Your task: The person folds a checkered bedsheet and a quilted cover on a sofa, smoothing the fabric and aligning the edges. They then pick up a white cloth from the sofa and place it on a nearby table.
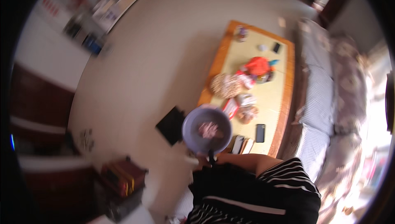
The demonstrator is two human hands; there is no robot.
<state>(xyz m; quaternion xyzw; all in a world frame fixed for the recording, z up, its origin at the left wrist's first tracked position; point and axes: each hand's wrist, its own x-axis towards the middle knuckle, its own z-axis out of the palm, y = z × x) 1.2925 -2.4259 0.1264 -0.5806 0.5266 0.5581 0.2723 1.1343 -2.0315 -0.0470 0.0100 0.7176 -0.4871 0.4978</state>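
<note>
A round, purple-grey pan (193, 142) hangs in front of my body, over the near left corner of the table. Inside it lies a small pile of pinkish food pieces (209, 130), too blurred to name closely. A short black handle (211, 154) points back toward my waist. My right hand (203, 159) is at this handle and appears closed on it, its forearm coming across from the striped sleeve on the right. The fingers are partly hidden and blurred. My left hand is out of view.
A wood-edged table (285, 94) bears a tray of peanuts (226, 85), a red bag (258, 66), plastic bags of food (247, 114) and a dark phone (260, 133). A cushioned sofa (319, 100) runs along its right. Left of the pan stands a black square object (170, 126).
</note>
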